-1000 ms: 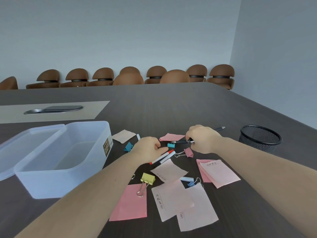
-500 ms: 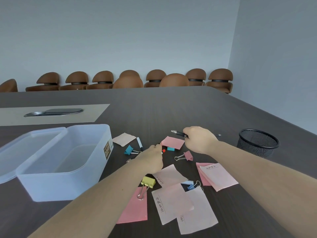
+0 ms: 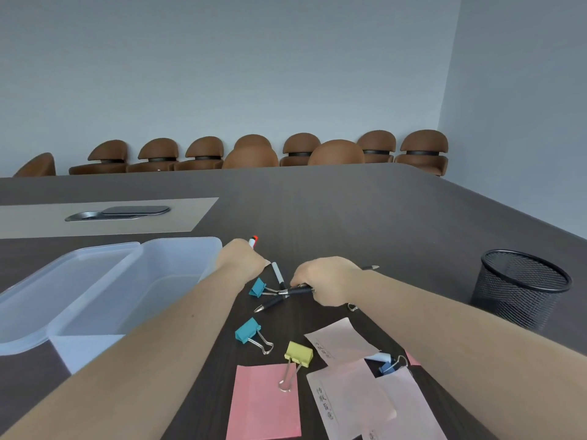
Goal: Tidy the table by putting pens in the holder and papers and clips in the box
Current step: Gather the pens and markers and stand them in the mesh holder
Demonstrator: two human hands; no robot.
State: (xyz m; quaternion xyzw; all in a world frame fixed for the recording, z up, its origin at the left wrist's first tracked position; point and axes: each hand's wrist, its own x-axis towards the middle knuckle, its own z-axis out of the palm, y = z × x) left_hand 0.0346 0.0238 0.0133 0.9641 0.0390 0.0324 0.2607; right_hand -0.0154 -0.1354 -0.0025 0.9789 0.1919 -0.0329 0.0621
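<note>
Left hand shifted up-left toward clear plastic box, red-tipped white marker now poking above fist. Right hand dropped lower at frame centre, clutching black pens. Second teal binder clip newly uncovered.

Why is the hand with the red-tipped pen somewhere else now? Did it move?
Yes. The left hand, holding the red-tipped pen, moved away from the papers toward the far corner of the clear box; earlier it was beside the pink notes.
</note>
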